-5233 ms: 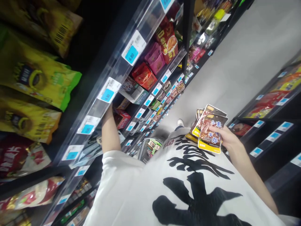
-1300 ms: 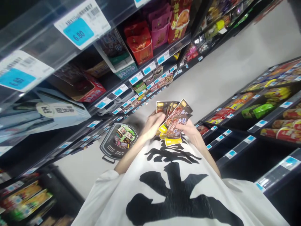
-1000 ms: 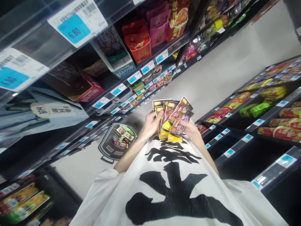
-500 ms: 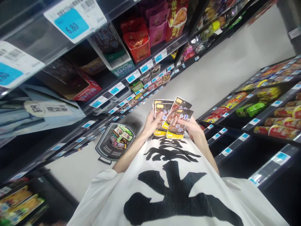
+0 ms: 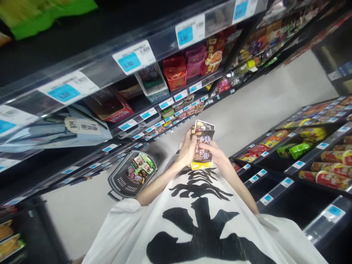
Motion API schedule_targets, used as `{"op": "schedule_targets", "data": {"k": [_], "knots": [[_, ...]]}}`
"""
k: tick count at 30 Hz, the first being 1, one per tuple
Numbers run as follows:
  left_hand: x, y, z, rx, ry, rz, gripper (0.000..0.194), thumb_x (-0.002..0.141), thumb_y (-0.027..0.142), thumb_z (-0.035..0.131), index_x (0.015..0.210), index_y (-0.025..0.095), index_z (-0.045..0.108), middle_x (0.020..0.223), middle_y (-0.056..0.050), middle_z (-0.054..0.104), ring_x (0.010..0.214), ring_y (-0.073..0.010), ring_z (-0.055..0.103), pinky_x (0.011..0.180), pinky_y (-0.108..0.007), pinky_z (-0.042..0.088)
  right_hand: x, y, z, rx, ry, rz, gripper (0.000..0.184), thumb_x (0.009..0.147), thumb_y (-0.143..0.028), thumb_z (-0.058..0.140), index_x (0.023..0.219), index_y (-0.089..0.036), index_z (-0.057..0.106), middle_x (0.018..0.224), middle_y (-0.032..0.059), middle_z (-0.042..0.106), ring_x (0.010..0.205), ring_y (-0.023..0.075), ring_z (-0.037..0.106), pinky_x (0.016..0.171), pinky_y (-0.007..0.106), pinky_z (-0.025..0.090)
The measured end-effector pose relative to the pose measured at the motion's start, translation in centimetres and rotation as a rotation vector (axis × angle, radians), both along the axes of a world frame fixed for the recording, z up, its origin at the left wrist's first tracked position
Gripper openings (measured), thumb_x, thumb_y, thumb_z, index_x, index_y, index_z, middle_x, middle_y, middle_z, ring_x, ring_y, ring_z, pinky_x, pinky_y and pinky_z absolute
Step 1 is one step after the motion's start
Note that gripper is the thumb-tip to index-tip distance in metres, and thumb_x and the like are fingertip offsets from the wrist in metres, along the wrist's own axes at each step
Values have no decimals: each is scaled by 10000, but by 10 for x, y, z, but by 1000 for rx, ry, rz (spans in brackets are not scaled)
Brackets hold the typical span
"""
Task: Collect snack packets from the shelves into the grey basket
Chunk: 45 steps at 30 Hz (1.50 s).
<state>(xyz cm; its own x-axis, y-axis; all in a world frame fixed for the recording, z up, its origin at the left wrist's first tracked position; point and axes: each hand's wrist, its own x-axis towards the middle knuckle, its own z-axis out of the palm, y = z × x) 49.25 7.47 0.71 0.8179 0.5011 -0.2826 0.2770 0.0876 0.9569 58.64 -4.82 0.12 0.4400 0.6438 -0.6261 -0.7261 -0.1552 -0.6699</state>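
Both of my hands grip a stack of snack packets (image 5: 202,151), dark with brown food pictures and a yellow bottom band, in front of my chest. My left hand (image 5: 188,148) is closed around the stack's left side. On the right side, my right hand (image 5: 215,153) presses its thumb across the front packet. The packets overlap closely, with one edge standing a little above the front one. How many there are cannot be made out. Down to the left, a dark shopping basket (image 5: 123,183) stands on the floor with several colourful packages (image 5: 140,168) in it.
A shelf unit (image 5: 154,22) with price tags runs along the left, holding a red box of packets (image 5: 175,73) and a light blue bag (image 5: 82,128). Low shelves on the right carry green packs (image 5: 295,150) and red tubs (image 5: 332,179). Grey floor (image 5: 264,91) stretches between them.
The packets, fanned out in two groups before, are now gathered into one stack. My hands have come closer together. The view has shifted, showing more of the upper left shelf.
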Motion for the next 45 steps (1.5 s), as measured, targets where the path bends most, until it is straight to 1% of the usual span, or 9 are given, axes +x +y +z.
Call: {"op": "schedule_targets", "data": {"k": [2, 5, 11, 17, 22, 27, 37, 41, 45], "knots": [[6, 13, 12, 115, -43, -58, 602, 972, 658, 535, 1415, 250, 566, 1464, -132, 582, 1431, -316, 474, 1238, -540, 328, 0, -7, 4, 12, 52, -6, 500, 600, -376, 937, 1025, -259, 701, 968, 29, 807, 854, 287, 774, 833, 437, 652], [13, 24, 20, 20, -254, -97, 603, 926, 592, 658, 1413, 248, 572, 1478, -130, 597, 1377, -313, 544, 1189, -510, 399, -9, -19, 9, 19, 126, 34, 524, 590, -327, 937, 1053, -254, 702, 956, 23, 810, 811, 274, 778, 796, 422, 659], [-6, -5, 16, -126, -320, -18, 353, 956, 486, 676, 1081, 163, 743, 1108, -125, 776, 1121, -275, 709, 1024, -409, 524, -29, -39, 1, -7, 161, 68, 486, 546, -294, 940, 961, -269, 689, 914, 21, 810, 765, 285, 782, 749, 441, 669], [-27, -5, 24, -38, -321, -23, 549, 824, 494, 819, 1270, 197, 701, 1412, -148, 665, 1320, -319, 625, 1147, -451, 462, -20, -36, 9, 43, 23, 231, 538, 600, -299, 944, 1087, -274, 717, 1014, 35, 812, 883, 313, 792, 827, 466, 655], [-45, 39, 34, 115, -82, -445, 857, 596, 388, 972, 1371, 214, 650, 1396, -148, 669, 1256, -338, 654, 1100, -490, 498, -23, -23, 25, 93, -259, 480, 565, 619, -284, 950, 1139, -221, 739, 1098, 67, 801, 1004, 322, 765, 930, 473, 612], [-65, 33, 43, 5, 135, -642, 738, 537, 386, 991, 1189, 166, 724, 1122, -91, 772, 987, -287, 729, 831, -375, 594, -43, -36, 30, 105, -583, 659, 675, 626, -304, 937, 1248, -242, 682, 1210, 78, 757, 1151, 363, 700, 1032, 529, 539], [-127, -42, 13, -313, 244, -252, 521, 606, 423, 966, 994, 125, 785, 1022, -106, 797, 906, -246, 735, 814, -344, 593, -48, -125, 11, 32, -54, 691, 671, 588, -331, 975, 1195, -256, 701, 1189, 89, 766, 1068, 360, 740, 966, 532, 596], [-156, -43, 11, -434, 251, -107, 583, 567, 356, 993, 1051, 114, 776, 1000, -111, 795, 912, -241, 739, 871, -365, 589, -57, -115, 7, 40, 12, 699, 551, 623, -382, 959, 1104, -222, 744, 1127, 98, 786, 1012, 349, 751, 920, 512, 609], [-171, -32, 33, -332, 246, -75, 795, 459, 280, 1024, 1183, 131, 732, 1133, -118, 776, 1044, -278, 729, 962, -396, 576, -65, -82, 8, 165, -183, 815, 456, 703, -349, 884, 1086, -148, 739, 1053, 90, 788, 968, 303, 742, 863, 409, 600]]}}
